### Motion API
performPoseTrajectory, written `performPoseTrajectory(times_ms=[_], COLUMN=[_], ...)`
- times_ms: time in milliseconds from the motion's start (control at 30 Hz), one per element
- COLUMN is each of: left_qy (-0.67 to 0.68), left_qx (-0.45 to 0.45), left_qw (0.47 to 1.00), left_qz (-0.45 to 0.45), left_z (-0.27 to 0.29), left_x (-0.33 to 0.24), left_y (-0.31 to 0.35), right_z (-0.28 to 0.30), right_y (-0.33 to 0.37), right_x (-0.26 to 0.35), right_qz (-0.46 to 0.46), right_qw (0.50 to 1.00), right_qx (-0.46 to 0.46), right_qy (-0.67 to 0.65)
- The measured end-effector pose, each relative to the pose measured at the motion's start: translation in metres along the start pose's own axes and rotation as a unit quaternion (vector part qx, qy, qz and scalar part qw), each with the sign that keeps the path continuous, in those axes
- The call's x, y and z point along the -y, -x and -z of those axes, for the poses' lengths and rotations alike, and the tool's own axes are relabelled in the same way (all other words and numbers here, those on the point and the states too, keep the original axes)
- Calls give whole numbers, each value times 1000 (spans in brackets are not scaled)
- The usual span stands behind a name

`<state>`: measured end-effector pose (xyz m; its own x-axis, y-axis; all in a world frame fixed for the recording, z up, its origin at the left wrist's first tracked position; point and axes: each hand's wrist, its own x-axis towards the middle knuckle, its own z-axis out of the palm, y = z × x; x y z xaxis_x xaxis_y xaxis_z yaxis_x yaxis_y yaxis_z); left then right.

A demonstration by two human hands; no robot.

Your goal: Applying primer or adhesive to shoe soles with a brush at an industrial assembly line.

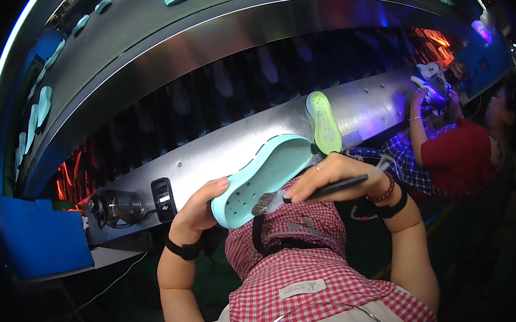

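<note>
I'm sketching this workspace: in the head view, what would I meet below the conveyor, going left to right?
Blue box, glass jug, black case, left hand, held turquoise sole, green sole, co-worker's red top.

The left hand (200,204) clasped the turquoise shoe sole (281,156) at its nine o'clock edge, and there was the right hand (335,173), at three, gripping a brush (269,202), bristles right at the holed end! A lime-green sole (326,125) rested at two o'clock, a glass jug (123,206) at nine, a red-topped co-worker (456,154) at three.
</note>
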<state>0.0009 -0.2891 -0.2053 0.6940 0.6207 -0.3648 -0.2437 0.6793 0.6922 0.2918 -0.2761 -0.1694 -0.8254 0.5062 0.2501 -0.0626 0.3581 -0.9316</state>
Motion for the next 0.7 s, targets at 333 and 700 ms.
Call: performPoseTrajectory(times_ms=[333, 700], left_qy=[-173, 287], left_qx=[-18, -27], left_qw=[977, 935], left_qz=[-122, -206], left_z=[4, -6], left_x=[-10, 52], left_y=[24, -54], right_z=[-20, -47], right_y=[12, -9], right_x=[4, -33], right_qz=[-13, -142], right_qw=[994, 934], right_qx=[-99, -314], right_qy=[38, -94])
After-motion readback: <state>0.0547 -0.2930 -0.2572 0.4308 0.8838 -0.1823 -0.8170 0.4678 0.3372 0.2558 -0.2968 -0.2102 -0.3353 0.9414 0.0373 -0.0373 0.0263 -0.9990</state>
